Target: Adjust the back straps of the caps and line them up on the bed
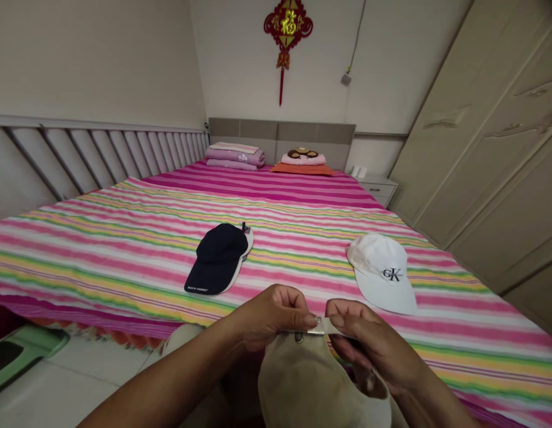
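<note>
A beige cap (302,380) hangs below my two hands at the near edge of the bed, its back opening toward me. My left hand (280,312) pinches the metal buckle (318,327) of the cap's back strap between thumb and fingers. Close beside it, my right hand (369,330) grips the strap (333,326) on the other side of the buckle. Farther off on the bed lie a dark navy cap (220,255), at the left, and a white cap (382,267) with black "CK" letters, at the right.
A striped sheet (293,214) covers the bed. Folded bedding (235,157) and a stacked pillow (302,160) sit by the headboard (311,134). A metal railing (124,137) runs along the left, a wardrobe (494,131) along the right. A green stool (30,351) stands at lower left.
</note>
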Tool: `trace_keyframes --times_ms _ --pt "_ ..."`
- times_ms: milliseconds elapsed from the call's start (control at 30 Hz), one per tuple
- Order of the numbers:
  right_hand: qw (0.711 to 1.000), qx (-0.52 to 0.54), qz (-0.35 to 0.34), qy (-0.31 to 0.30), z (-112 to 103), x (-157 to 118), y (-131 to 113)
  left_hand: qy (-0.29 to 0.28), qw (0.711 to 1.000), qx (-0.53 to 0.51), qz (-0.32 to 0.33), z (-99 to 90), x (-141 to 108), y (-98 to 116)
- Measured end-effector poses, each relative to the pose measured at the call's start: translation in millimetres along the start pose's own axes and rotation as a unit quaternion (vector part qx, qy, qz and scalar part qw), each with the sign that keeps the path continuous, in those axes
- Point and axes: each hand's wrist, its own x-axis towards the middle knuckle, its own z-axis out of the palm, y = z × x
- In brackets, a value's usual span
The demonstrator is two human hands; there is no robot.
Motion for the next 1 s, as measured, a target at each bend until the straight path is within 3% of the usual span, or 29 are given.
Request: trace_keyframes --times_ms 200,467,700,833,1000 --pt "0.999 0.02 0.001 0.031 4.0 1.0 -0.2 -0.011 1.0 -0.012 0.003 -0.6 1.4 -1.6" --pt "0.999 0.032 0.001 0.008 0.9 3.1 0.4 -0.026 0.999 -0.042 0.0 0.7 2.7 -3.2" --pt "0.998 0.058 -0.007 -0.007 1.9 4.9 1.8 -0.024 0.996 -0.07 0.04 2.4 4.1 -7.2" --pt "0.997 0.046 -0.015 -0.06 -10.4 9.0 7.6 -0.026 0.993 -0.102 0.054 -1.3 7.3 -3.6" --pt "0.994 0.054 0.003 -0.098 -38.4 17.1 32.1 0.026 0.989 -0.133 0.064 -14.7 12.0 6.5"
